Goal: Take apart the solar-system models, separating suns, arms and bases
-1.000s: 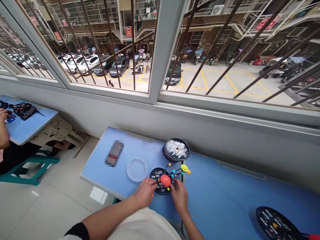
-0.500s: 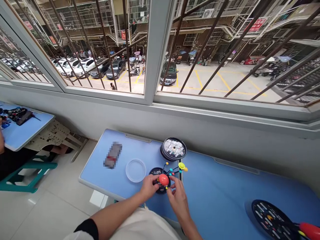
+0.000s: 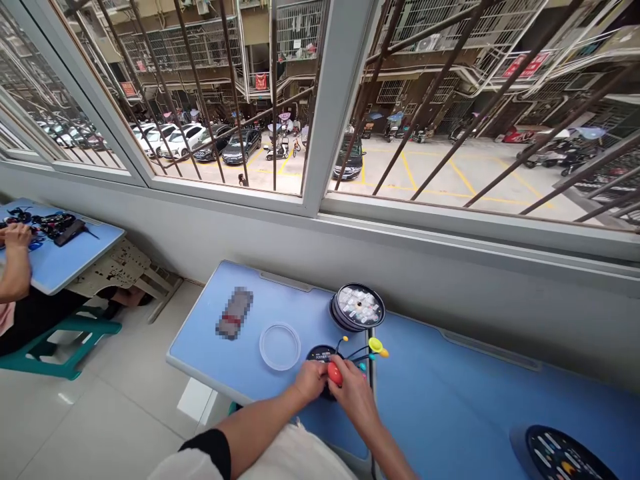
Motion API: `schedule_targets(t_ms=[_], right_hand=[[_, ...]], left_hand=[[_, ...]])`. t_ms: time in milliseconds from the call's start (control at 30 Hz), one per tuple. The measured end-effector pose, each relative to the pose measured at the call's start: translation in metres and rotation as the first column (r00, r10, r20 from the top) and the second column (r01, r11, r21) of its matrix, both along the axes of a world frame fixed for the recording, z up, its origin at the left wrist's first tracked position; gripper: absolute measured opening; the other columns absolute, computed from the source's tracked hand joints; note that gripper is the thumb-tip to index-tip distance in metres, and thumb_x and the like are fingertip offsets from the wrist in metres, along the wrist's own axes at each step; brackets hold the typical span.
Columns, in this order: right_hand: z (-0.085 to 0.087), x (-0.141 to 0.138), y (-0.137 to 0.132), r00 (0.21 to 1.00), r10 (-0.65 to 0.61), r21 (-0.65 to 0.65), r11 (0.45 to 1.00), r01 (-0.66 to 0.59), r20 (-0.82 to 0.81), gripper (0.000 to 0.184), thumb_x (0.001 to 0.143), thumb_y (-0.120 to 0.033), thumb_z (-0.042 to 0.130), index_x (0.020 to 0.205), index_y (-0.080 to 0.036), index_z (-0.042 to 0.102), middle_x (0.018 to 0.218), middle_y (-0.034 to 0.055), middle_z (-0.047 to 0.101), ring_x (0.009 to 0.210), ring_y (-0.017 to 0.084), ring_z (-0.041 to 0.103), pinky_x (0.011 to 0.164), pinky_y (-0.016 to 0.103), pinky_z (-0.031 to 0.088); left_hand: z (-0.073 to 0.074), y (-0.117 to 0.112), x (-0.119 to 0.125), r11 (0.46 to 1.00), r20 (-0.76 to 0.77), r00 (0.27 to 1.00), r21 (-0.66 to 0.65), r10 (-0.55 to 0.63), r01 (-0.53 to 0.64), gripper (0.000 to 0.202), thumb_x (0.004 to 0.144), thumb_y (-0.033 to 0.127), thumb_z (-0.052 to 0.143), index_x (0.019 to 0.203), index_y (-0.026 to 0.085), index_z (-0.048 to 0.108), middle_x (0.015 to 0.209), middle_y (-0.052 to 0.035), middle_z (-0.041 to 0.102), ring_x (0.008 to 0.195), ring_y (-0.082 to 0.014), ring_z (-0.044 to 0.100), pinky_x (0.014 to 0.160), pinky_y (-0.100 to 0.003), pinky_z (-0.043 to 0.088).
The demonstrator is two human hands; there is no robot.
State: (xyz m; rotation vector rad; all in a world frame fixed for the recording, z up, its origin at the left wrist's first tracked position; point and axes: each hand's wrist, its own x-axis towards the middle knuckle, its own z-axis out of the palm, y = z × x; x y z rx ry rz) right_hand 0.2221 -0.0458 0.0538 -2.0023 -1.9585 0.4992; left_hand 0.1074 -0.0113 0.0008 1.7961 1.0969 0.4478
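Note:
A glossy red ball (image 3: 335, 375) is between my two hands, above a round black disc (image 3: 319, 353) with white print. My left hand (image 3: 311, 380) is closed in a pinch at the ball's left side; its fingertips are partly hidden. From the right, my right hand (image 3: 354, 388) has thumb and fingers closed around the ball and covers part of it. Thin black wires with coloured tips fan out behind the right hand, one ending in a yellow-green cup (image 3: 375, 345). My hands hide most of the disc and where the wires join.
A stack of black round trays (image 3: 344, 323) holding small clear packets stands behind. Left of my hands lie a clear plastic lid (image 3: 280, 367) and a blurred-out object (image 3: 235, 313). Another printed black disc (image 3: 565, 457) lies at right. A person's arm (image 3: 16, 263) rests on another desk.
My right hand has moved in from beside the red ball and closed its fingers over it. My left hand stays at the ball's left side. The view has shifted slightly.

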Motion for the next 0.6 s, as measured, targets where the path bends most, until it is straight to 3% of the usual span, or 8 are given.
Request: schedule_targets(t_ms=[200, 400, 600], right_hand=[[-0.002, 0.007, -0.003, 0.998, 0.064, 0.033, 0.997, -0.065, 0.016, 0.034, 0.067, -0.01, 0.044, 0.097, -0.019, 0.057, 0.082, 0.0056, 0.063, 0.076, 0.02, 0.061, 0.066, 0.027, 0.045], [0.009, 0.007, 0.003, 0.998, 0.028, -0.102, 0.995, -0.023, 0.056, 0.028, 0.069, -0.013, 0.046, 0.095, -0.02, 0.054, 0.08, 0.0038, 0.065, 0.069, 0.02, 0.063, 0.057, 0.025, 0.04], [0.018, 0.003, 0.012, 0.978, 0.056, -0.239, 0.971, -0.007, 0.202, 0.035, 0.071, -0.011, 0.047, 0.104, -0.017, 0.052, 0.085, 0.0094, 0.066, 0.07, 0.022, 0.065, 0.056, 0.026, 0.038]], left_hand=[[-0.009, -0.001, 0.003, 0.997, -0.053, 0.997, 0.048, -0.053, 0.056, 0.023, 0.072, 0.005, 0.044, 0.064, 0.011, 0.065, 0.069, -0.0066, 0.065, 0.067, -0.017, 0.057, 0.065, -0.026, 0.04], [-0.012, -0.004, 0.003, 0.991, -0.045, 0.996, 0.102, -0.08, 0.085, 0.022, 0.071, 0.006, 0.044, 0.071, 0.012, 0.065, 0.071, -0.0069, 0.065, 0.07, -0.0177, 0.058, 0.066, -0.026, 0.041], [-0.017, -0.005, 0.003, 0.987, 0.006, 0.993, 0.118, -0.114, 0.113, 0.02, 0.07, 0.008, 0.045, 0.073, 0.013, 0.064, 0.071, -0.0064, 0.064, 0.07, -0.017, 0.057, 0.068, -0.027, 0.043]])
